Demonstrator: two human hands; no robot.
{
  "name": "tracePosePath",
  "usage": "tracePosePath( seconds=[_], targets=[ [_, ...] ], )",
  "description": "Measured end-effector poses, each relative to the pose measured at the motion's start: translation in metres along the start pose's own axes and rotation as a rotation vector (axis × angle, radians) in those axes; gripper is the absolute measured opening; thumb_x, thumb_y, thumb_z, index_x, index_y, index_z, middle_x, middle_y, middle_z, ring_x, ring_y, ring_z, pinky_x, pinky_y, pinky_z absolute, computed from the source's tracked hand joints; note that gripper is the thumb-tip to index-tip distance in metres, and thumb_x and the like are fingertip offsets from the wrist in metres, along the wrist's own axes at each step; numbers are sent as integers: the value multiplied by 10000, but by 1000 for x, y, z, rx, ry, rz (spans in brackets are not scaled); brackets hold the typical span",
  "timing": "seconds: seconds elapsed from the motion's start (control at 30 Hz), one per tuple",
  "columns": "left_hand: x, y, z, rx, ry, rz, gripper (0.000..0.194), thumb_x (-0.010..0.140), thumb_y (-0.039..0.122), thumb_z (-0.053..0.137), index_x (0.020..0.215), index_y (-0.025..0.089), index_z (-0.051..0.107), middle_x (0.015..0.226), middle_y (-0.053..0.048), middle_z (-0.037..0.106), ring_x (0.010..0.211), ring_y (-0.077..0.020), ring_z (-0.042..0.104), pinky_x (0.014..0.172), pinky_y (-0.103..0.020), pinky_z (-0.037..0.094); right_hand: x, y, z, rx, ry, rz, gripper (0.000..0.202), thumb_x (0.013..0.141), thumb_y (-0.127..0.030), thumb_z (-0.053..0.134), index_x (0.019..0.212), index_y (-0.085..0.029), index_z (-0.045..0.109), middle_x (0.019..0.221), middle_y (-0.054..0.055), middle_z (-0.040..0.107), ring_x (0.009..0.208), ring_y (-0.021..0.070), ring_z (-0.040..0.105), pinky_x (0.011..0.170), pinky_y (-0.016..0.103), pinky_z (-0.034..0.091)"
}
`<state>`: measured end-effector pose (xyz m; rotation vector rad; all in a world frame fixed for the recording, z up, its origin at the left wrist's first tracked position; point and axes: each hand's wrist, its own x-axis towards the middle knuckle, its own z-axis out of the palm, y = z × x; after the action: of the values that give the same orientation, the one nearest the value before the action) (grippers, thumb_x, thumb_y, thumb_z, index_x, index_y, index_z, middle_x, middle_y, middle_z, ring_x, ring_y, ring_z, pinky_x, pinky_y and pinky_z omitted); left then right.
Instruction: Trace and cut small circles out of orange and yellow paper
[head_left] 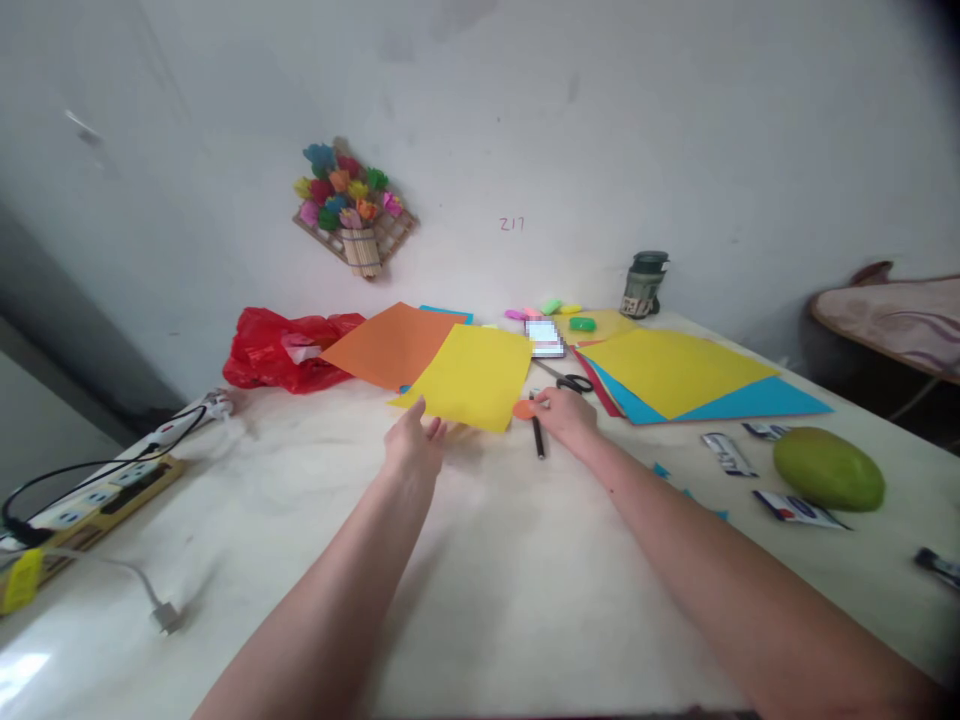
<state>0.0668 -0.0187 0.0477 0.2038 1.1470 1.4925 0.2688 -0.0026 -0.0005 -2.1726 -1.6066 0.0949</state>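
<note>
Orange paper dot (522, 409), by its look already cut out but not put down, is pinched by the right hand (568, 416), a yellow sheet (476, 372) that looks uncut is seen at its ten o'clock, and whether that is gripped by the left hand (411, 441) cannot be told.

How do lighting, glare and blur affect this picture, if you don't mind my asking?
Head view: bright glare on the tabletop at lower left; soft shadow beside the left forearm; darkened upper-right corner; right hand's fingers too soft for fine detail; phone screen pixelated; print on the packet nearest the green fruit unreadable.
</note>
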Motion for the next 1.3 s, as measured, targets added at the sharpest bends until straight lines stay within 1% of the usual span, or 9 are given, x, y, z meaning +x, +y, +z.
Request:
tracePosePath(
  seconds=[0.1,0.3,0.4,0.53,0.8,0.93,1.03,1.2,1.3],
  targets=[
    [4,-6,9,1,-65,-20,237,734,169,595,953,160,506,983,-108,560,872,-193,600,673,-254,522,-1,0,-5,-56,54,-33,325,792,-439,437,975,-246,624,908,48,671,864,213,588,642,285,402],
    [18,-25,20,146,-183,-112,295,723,129,579,1008,135,504,895,-134,607,828,-251,622,622,-321,541,10,10,-25,-259,208,-91,285,844,-237,385,1008,-154,604,1041,136,596,1006,244,509,781,321,374],
    [25,-35,26,186,-210,-131,337,716,57,533,1035,153,490,948,-128,607,879,-264,616,665,-367,542,22,16,-28,-331,148,-93,278,827,-191,408,1011,-121,603,1052,173,578,1037,279,495,833,379,352],
    [31,-47,28,125,-296,-40,434,700,3,493,1078,214,473,1093,-92,572,1028,-271,553,753,-418,517,37,20,-26,-354,9,-47,254,801,-183,451,984,-141,622,993,171,613,939,274,562,759,363,411],
    [41,-51,22,8,-501,134,288,753,55,504,996,206,535,1047,-63,613,963,-205,596,778,-334,513,46,14,-29,-318,-34,-102,231,775,-117,486,952,-140,632,969,174,630,946,282,570,760,362,418],
    [48,-49,20,-54,-607,134,277,754,46,515,989,190,543,1052,-69,615,928,-183,611,796,-317,507,43,9,-39,-334,-38,-58,247,731,-106,530,955,-124,633,971,174,628,938,279,580,744,354,424],
    [53,-47,20,-94,-600,119,245,759,42,518,967,168,553,1050,-79,618,914,-172,615,822,-309,496,35,7,-49,-331,-8,4,246,733,-128,529,957,-121,630,936,178,632,921,270,591,731,351,429],
    [60,-45,21,-134,-600,116,204,785,109,538,971,185,567,1064,-68,622,979,-187,593,855,-323,484,17,3,-55,-174,132,60,221,744,-236,528,920,-148,628,888,154,644,865,266,607,694,336,443],
    [61,-44,21,-145,-619,95,213,787,139,552,991,201,562,1082,-69,619,1003,-207,583,860,-361,483,5,-8,-46,268,158,-17,257,770,-308,507,990,-197,580,802,73,655,755,198,624,630,274,461]
  ],
)
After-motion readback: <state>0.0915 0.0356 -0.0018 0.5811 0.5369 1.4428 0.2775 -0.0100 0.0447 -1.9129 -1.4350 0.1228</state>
